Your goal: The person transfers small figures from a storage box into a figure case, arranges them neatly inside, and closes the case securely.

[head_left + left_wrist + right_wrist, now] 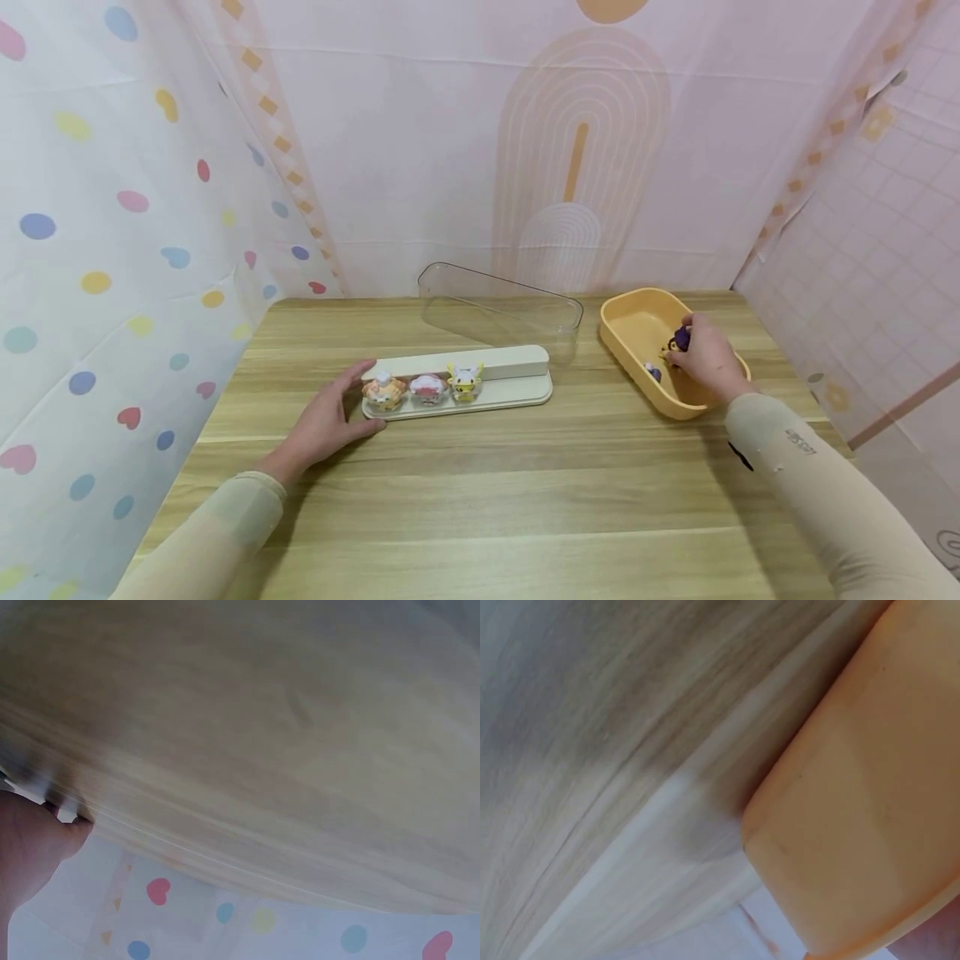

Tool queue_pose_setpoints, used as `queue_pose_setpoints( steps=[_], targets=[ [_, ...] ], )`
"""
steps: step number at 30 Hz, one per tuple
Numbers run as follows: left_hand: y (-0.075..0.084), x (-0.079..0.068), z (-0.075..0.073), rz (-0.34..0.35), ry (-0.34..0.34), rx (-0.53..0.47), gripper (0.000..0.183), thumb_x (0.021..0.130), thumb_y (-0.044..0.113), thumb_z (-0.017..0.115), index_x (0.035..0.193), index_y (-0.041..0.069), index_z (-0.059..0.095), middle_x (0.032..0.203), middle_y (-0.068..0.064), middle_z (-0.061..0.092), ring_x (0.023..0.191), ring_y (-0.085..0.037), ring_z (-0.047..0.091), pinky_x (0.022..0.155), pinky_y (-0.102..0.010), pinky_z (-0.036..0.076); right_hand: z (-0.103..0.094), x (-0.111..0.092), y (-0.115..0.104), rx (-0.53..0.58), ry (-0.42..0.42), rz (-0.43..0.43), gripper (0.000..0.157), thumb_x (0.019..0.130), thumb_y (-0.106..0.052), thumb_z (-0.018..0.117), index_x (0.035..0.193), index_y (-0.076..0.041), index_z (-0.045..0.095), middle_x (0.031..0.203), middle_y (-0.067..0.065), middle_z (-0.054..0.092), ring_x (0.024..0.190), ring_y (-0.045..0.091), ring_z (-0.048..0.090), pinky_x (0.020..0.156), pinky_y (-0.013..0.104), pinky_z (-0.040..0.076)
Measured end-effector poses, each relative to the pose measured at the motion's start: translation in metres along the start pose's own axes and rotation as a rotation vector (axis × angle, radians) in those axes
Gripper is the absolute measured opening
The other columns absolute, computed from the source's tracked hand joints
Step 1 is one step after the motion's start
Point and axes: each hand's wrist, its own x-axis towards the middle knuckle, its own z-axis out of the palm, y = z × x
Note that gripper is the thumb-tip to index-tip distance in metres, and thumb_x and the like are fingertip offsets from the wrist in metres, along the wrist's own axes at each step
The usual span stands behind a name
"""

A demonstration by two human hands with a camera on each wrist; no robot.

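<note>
**Across a wooden table (517, 508), one hand at each end of the work**

Behind everything hang patterned cloths: a dotted one (135, 200) at the left and a pale pink one (397, 183) at the back. Two beige sleeves (217, 533) reach in over the table from the near side.

Toward the right of the table sits a yellow tub (633, 385), set at a slant; its outer wall fills much of the right wrist view. To its left, behind the middle of the table, lies a clear cover (498, 312). Just in front of that is a long white stand (513, 360) with a raised step along its back.

The left hand (322, 427) is spread wide at the stand's left end, its thumb touching the front corner and its fingers at the back one. The right hand (708, 358) dips into the tub, thumb and fingers closed in a pinch on a purple-topped figure (680, 339); whether that figure touches the tub's floor, I cannot tell.

Three figures stand in a row on the stand's lower front level, from its left end to past the middle: an orange one (384, 395), a pink-and-white one (428, 389) and a yellow-and-white one (465, 384). Near the tub's left wall lies a small dark-and-white figure (653, 372).
</note>
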Motion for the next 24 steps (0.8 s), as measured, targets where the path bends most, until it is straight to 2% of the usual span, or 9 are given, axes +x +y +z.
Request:
queue_pose_setpoints(
  steps=[9,12,16,20,24],
  targets=[
    [-0.003,0.001,0.003,0.001,-0.002,-0.015,0.103,0.088,0.036,0.09,0.17,0.028,0.029,0.163,-0.023,0.049,0.148,-0.047,0.05,0.121,-0.072,0.036,-0.005,-0.003,-0.001,-0.009,-0.003,-0.005,0.061,0.095,-0.01,0.077,0.143,0.01,0.045,0.141,0.041,0.058,0.129,0.058,0.059,0.109,0.068,0.047],
    [-0.003,0.001,0.003,-0.003,-0.005,-0.013,0.103,0.088,0.036,0.09,0.17,0.027,0.029,0.162,-0.024,0.05,0.148,-0.047,0.05,0.121,-0.072,0.035,-0.009,-0.003,-0.003,-0.011,0.02,-0.019,0.058,0.095,-0.01,0.077,0.141,0.007,0.047,0.141,0.04,0.059,0.127,0.058,0.06,0.107,0.068,0.048],
    [-0.001,0.001,0.002,-0.007,-0.005,-0.013,0.103,0.088,0.037,0.09,0.17,0.027,0.028,0.162,-0.023,0.05,0.148,-0.047,0.049,0.121,-0.072,0.035,-0.016,-0.002,-0.009,-0.038,0.126,-0.121,0.055,0.089,-0.006,0.081,0.135,0.007,0.053,0.133,0.037,0.066,0.119,0.059,0.064,0.101,0.068,0.05],
    [-0.001,0.001,0.001,-0.006,0.0,-0.014,0.102,0.088,0.038,0.09,0.17,0.028,0.029,0.162,-0.024,0.05,0.148,-0.048,0.049,0.121,-0.073,0.034,-0.025,-0.003,-0.023,-0.036,0.234,-0.223,0.053,0.085,-0.003,0.083,0.131,0.009,0.059,0.127,0.035,0.066,0.117,0.055,0.063,0.101,0.067,0.05],
    [0.0,0.0,0.0,-0.006,-0.002,-0.008,0.102,0.089,0.041,0.089,0.17,0.029,0.028,0.162,-0.025,0.049,0.148,-0.049,0.049,0.12,-0.074,0.034,-0.031,-0.007,-0.047,-0.01,0.259,-0.288,0.049,0.085,-0.003,0.084,0.128,0.009,0.062,0.124,0.035,0.067,0.116,0.052,0.062,0.102,0.067,0.05]
  ],
)
